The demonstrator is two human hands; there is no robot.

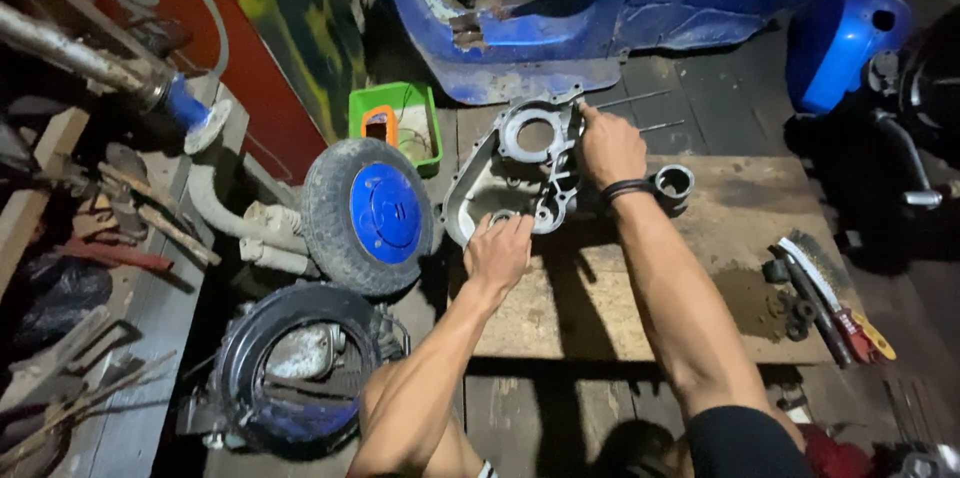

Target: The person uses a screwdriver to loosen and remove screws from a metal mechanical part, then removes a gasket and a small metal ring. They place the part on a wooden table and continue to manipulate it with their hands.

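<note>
The grey metal engine casing [515, 173] lies flat on the wooden surface [640, 288], between the two hands. It is gripped at its near edge by the left hand [498, 250], fingers curled over the rim. Its far right edge is held by the right hand [608, 146], fingers closed narrowly on the casting.

For a steady hold, the casing is judged best supported at both opposite edges, as shown, so that it is kept level and is not tipped. Fingers should be kept out of the round bore openings.

A short metal sleeve [673, 182] stands just right of the right hand and should be left undisturbed. A wire brush [822, 273] lies well to the right of both hands. A small wheel with a blue hub [367, 215] stands left of the left hand, off the surface.
</note>
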